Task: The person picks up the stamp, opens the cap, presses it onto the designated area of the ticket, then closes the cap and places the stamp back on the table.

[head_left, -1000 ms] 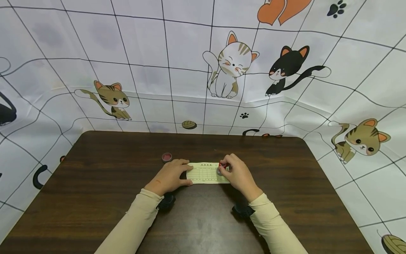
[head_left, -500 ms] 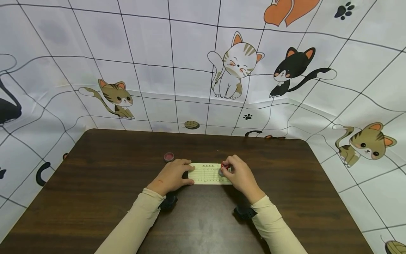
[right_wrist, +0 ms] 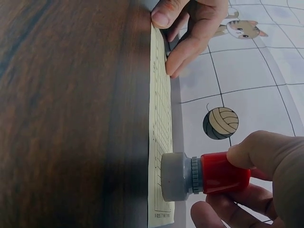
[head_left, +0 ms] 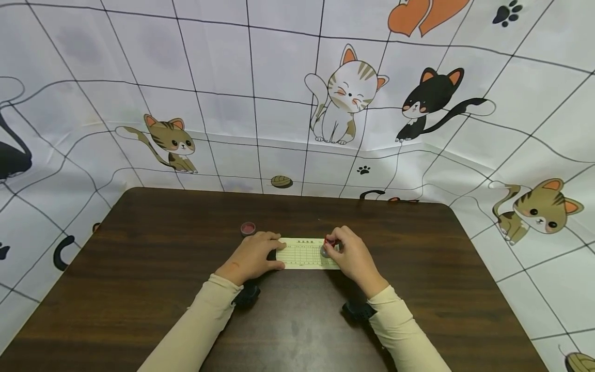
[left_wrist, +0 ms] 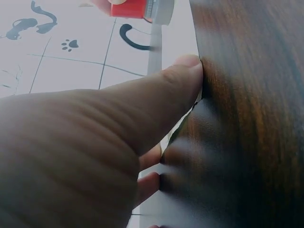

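Pale yellow-green paper makes up the slip (head_left: 302, 254), a long, narrow printed form lying flat on the table (head_left: 139, 268) between the person's hands. Its writing is dark: a short heading of characters sits along the far edge, a ruled grid of thin rows and columns fills the middle, and more small print runs along the near edge. In the right wrist view a tiny line of type also shows near the slip's right-hand end; all of it is too small to read.

Over the right part of the slip stands the stamp (right_wrist: 223, 173), upright, with a glossy red handle, a ribbed grey collar and a wider, smooth grey base that appears to touch the paper. The right hand (head_left: 357, 258) pinches the red handle between thumb and fingers. The left hand (head_left: 253, 258) rests at the slip's left end, thumb on the near corner and a fingertip by the far one, with a moderate gap between them.

Just beyond the left hand a small round cap (head_left: 248, 228), reddish inside with a paler rim, sits on the dark wood-grained surface. Behind hangs a white cloth (head_left: 232, 124) printed with cartoon cats, paw marks and black lines.
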`<state>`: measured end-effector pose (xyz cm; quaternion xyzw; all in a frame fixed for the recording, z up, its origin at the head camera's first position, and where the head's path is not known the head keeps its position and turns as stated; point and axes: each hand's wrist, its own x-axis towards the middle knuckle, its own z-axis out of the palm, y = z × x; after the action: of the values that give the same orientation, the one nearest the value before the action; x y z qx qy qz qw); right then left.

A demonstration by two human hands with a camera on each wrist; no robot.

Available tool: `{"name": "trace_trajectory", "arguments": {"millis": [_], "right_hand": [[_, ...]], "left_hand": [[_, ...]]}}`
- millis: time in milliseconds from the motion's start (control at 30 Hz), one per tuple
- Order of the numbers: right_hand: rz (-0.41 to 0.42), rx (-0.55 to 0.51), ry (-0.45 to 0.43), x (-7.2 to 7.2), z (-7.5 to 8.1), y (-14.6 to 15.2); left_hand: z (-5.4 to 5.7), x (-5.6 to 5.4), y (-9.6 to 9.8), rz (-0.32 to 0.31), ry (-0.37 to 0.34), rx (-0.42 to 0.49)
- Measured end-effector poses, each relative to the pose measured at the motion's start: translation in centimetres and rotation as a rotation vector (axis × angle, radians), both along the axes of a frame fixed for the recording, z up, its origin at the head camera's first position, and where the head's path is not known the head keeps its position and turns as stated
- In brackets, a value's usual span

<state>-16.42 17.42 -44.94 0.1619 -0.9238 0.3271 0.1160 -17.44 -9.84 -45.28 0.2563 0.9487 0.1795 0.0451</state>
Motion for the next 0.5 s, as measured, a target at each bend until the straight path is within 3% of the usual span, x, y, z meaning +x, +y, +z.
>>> {"name": "trace_trajectory", "arguments": {"millis": [500], "right_hand": [[-0.015,0.010,0.043,0.35,-0.03,-0.22]], "left_hand": [[-0.24,-0.09,0.01,0.008,0.009,-0.015]]}}
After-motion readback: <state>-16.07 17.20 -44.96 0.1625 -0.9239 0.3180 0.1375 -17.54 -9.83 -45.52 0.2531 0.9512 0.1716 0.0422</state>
